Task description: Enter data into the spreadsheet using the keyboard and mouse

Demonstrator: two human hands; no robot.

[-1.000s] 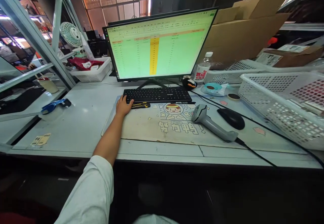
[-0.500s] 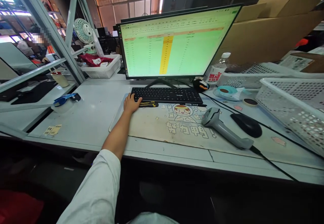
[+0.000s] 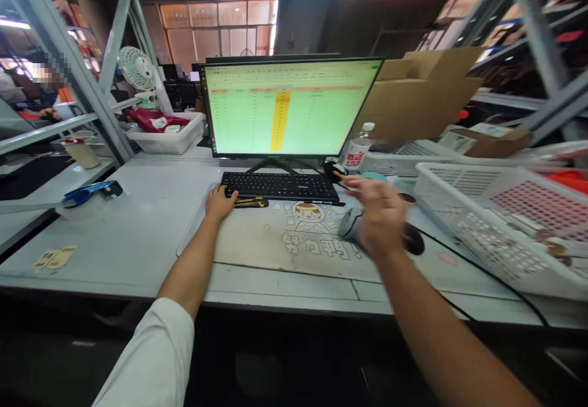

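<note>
My left hand (image 3: 219, 202) rests on the desk mat (image 3: 257, 241) at the left end of the black keyboard (image 3: 280, 185), fingers curled on the keyboard's corner. My right hand (image 3: 379, 211) hovers above the grey barcode scanner (image 3: 349, 223), blurred by motion, fingers stretched out and holding nothing. It covers most of the scanner and part of the black mouse (image 3: 413, 241). A monitor (image 3: 287, 108) with a green spreadsheet stands behind the keyboard. A yellow-and-black utility knife (image 3: 250, 202) lies just in front of the keyboard.
A white mesh basket (image 3: 496, 223) stands at the right, with cardboard boxes (image 3: 422, 97) behind. A water bottle (image 3: 357, 148) is right of the monitor. A tape dispenser (image 3: 87, 195), a cup (image 3: 82, 151), a fan (image 3: 135, 70) and a white tray (image 3: 168, 140) sit at the left.
My right arm has come into view from the right and now hovers over the scanner. My left hand stays at the keyboard's left end. The view has shifted slightly.
</note>
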